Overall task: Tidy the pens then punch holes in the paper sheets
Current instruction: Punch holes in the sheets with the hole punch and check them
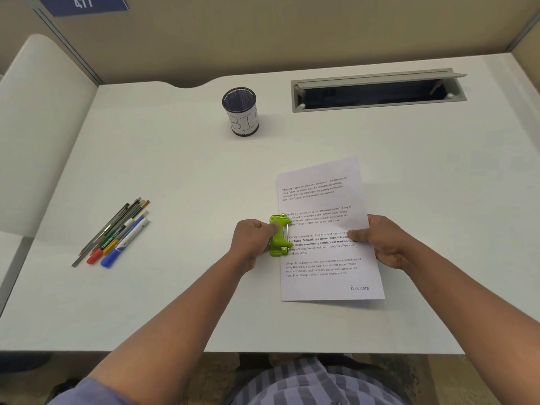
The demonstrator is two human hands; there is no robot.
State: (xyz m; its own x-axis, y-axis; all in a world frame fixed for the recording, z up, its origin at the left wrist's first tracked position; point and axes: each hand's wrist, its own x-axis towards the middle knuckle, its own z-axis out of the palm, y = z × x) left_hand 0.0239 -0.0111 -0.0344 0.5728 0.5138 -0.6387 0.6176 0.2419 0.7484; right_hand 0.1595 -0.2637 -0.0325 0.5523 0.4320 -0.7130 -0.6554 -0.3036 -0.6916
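Paper [324, 229] between hands (left [252, 241] gripping punch [280, 235], seemingly engaged).

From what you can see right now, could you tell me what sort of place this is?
Most likely an office cubicle or study carrel: a white desk enclosed by beige partition walls, a numbered sign reading 477 on the partition, and a cable hatch built into the desktop.

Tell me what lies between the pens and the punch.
Only bare desk lies between the pens and the punch in the head view.
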